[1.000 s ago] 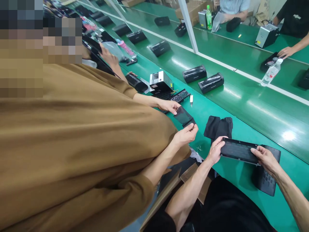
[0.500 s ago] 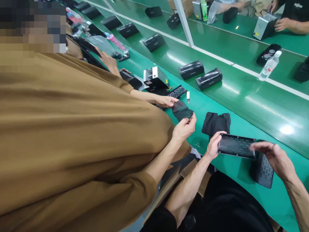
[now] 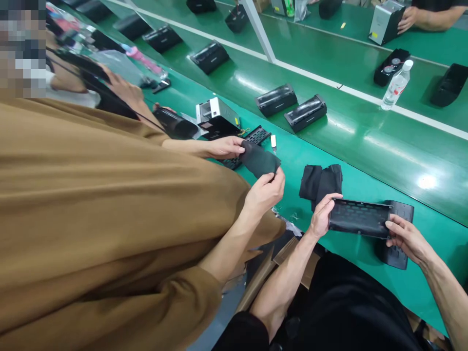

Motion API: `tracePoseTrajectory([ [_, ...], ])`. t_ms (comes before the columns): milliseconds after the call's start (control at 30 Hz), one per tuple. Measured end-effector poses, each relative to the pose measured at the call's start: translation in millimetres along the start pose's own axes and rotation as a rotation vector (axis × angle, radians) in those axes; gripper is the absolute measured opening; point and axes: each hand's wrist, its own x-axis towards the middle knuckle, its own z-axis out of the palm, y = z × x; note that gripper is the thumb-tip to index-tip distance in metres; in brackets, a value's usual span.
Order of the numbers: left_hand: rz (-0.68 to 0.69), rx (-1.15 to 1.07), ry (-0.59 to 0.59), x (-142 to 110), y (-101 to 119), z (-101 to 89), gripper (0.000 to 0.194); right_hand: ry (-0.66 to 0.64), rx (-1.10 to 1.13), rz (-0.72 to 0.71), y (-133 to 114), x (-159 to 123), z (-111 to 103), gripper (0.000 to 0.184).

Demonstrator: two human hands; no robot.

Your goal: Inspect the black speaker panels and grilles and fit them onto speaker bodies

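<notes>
Along a green worktable beside a glossy green conveyor surface, seen in the head view, a pair of bare hands holds up a black perforated housing panel, its hollow side showing and rows of slots running along its upper part. The left hand grips one end, thumb and fingers closed on the edge; the right hand pinches the opposite end between thumb and bent fingers. Partly hidden behind the panel and the right hand sits a second black grille, while black cloth pieces lie near the left hand. To the left, a co-worker in brown stretches a dark piece of fabric between both hands, near a slotted black part and a metal-sided box. Two black speaker housings rest on the green surface, each with pale lettering too small to read. Farther right stands a clear plastic bottle with red print on its label, illegible here; a yellow label marks another metal box, its text likewise unreadable.
</notes>
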Motion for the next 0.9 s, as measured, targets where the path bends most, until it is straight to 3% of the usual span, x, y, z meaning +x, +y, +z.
tracePoseTrajectory([
  [67, -0.015, -0.003, -0.009, 1, 0, 2.6, 0.046, -0.019, 0.067, 0.023, 4, -2, 3, 0.051],
  [200, -0.073, -0.052, -0.042, 5, 2, 5.3, 0.051, -0.019, 0.169, 0.088, 3, -2, 3, 0.055],
  [400, -0.074, -0.018, -0.163, 10, 5, 3.5, 0.072, -0.053, 0.197, 0.080, 0, 1, -3, 0.044],
  [900, -0.127, -0.018, -0.148, 14, 16, 12.9, 0.062, -0.051, 0.221, 0.066, -5, 5, -3, 0.051],
])
